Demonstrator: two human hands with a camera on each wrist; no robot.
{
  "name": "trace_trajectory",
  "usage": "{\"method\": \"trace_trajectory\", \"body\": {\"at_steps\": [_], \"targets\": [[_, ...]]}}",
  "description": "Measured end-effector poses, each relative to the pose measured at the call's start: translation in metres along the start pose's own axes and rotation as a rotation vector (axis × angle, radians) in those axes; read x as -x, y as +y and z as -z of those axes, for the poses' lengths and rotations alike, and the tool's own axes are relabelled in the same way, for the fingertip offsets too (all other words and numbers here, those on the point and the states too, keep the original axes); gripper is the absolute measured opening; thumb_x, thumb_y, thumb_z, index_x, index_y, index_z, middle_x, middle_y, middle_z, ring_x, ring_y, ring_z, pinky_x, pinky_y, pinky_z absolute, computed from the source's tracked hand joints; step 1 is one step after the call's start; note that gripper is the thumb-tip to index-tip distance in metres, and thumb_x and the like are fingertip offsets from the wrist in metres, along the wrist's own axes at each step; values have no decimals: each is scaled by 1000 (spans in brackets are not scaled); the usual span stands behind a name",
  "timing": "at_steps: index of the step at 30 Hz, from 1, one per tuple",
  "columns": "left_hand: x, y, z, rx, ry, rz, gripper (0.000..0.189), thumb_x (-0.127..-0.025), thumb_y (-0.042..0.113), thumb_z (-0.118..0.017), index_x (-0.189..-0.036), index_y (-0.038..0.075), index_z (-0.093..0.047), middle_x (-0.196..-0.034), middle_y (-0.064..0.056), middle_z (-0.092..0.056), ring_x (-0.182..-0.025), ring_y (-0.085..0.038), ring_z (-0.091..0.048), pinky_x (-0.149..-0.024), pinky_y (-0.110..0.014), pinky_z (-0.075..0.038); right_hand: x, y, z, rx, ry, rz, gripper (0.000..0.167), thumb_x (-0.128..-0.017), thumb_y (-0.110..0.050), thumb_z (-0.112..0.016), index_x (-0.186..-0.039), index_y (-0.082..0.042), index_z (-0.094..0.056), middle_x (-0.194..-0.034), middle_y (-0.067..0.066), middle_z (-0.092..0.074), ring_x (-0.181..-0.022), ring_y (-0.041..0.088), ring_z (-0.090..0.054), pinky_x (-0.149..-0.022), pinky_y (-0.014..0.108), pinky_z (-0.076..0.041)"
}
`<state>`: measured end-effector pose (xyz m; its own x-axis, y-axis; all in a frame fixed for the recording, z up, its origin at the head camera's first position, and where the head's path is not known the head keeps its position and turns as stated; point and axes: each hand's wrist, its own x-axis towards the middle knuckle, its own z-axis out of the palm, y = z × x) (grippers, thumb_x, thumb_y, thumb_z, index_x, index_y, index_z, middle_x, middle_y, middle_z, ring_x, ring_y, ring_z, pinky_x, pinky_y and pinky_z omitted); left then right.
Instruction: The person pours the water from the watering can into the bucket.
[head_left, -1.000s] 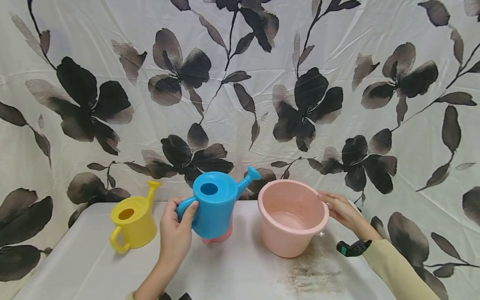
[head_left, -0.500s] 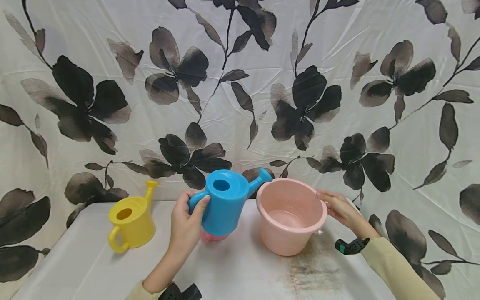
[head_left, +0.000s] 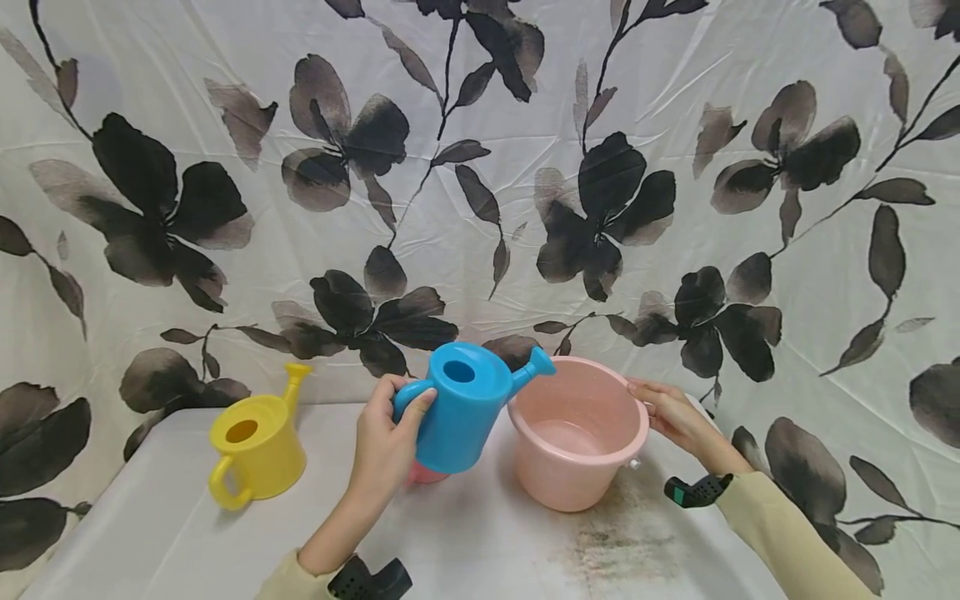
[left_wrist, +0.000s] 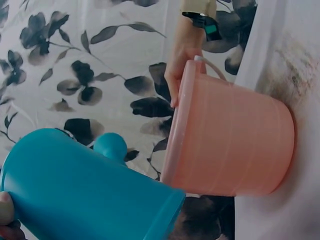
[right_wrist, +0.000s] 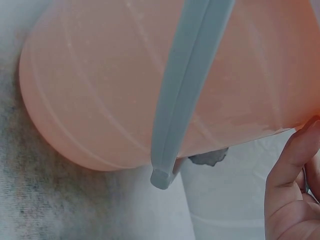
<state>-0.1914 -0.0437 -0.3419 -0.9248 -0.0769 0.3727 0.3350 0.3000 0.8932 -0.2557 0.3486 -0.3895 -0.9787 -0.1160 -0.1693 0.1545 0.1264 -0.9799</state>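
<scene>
My left hand (head_left: 384,442) grips the handle of a blue watering can (head_left: 459,429), which is raised off the table and tipped a little to the right. Its spout end overlaps the left rim of a pink bucket (head_left: 558,479) in the head view; any contact cannot be told. In the left wrist view the can (left_wrist: 85,185) fills the lower left, beside the bucket (left_wrist: 230,140). The bucket stands upright on the table, and my right hand (head_left: 675,421) holds its right rim. The thumb touches the bucket wall in the right wrist view, where a pale bail handle (right_wrist: 185,85) hangs.
A yellow watering can (head_left: 258,450) stands at the left of the white table (head_left: 172,533). Behind the blue can, a pink object (head_left: 427,474) is mostly hidden. Dark smudges (head_left: 626,542) mark the table in front of the bucket. A floral cloth (head_left: 480,250) hangs behind.
My left hand has carried the blue watering can rightward to the bucket, and the can has tipped slightly more. The right hand keeps its hold on the rim. The head view has shifted a little.
</scene>
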Motion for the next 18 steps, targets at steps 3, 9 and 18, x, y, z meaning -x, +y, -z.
{"method": "trace_trajectory", "body": {"at_steps": [3,9,18], "targets": [[-2,1,-3,-12,-17,2,30,-95,24,-60,-112,1,-51,-119,-17,-63,-114,-38,-61,-96,-58,-43,0,1,0,-7,6,3,66,-101,-28,-49,-148,9,-21,-131,2,-53,-96,-3,-62,-84,18,-52],[-6,4,-4,-28,-51,10,25,-95,21,-61,-108,2,-51,-114,-17,-64,-109,-36,-62,-94,-59,-45,-2,1,1,6,3,-10,66,-102,-30,-47,-148,8,-20,-149,19,-36,-98,-5,-60,-86,18,-52],[-9,8,-7,-68,-71,-4,26,-93,22,-63,-109,3,-53,-110,-17,-65,-106,-36,-64,-91,-59,-48,0,2,2,15,11,4,65,-102,-30,-47,-148,8,-21,-132,1,-53,-96,-5,-61,-83,17,-52]]}}
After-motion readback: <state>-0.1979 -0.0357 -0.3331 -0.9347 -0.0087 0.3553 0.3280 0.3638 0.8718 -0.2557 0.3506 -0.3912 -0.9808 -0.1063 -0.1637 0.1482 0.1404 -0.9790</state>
